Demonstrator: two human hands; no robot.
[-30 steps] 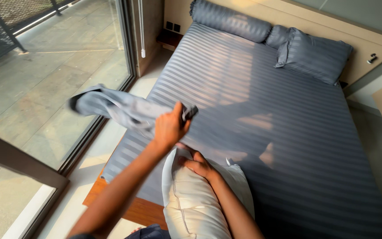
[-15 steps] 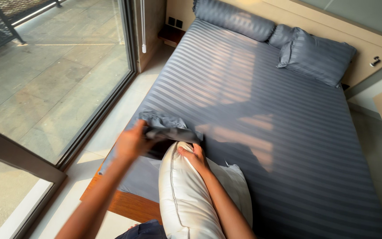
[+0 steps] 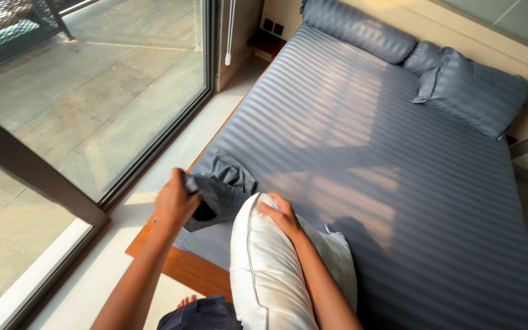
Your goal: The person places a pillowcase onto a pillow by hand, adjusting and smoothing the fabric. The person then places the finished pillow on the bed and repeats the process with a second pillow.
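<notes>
My left hand (image 3: 175,205) grips a crumpled grey striped pillowcase (image 3: 224,186), whose loose end lies on the near left corner of the bed (image 3: 362,134). My right hand (image 3: 282,217) clutches the top edge of a white uncovered pillow (image 3: 270,275), which stands upright against the foot of the bed, right beside the pillowcase. The bed is covered with a grey striped sheet.
At the headboard lie a long grey bolster (image 3: 359,27) and two grey pillows (image 3: 475,91). A sliding glass door (image 3: 87,91) runs along the left, with a narrow strip of floor between it and the bed. The wooden bed frame corner (image 3: 181,269) juts out below.
My left hand swung the pillowcase down from the air on the left onto the bed corner, beside the white pillow. The view shifted slightly left.
</notes>
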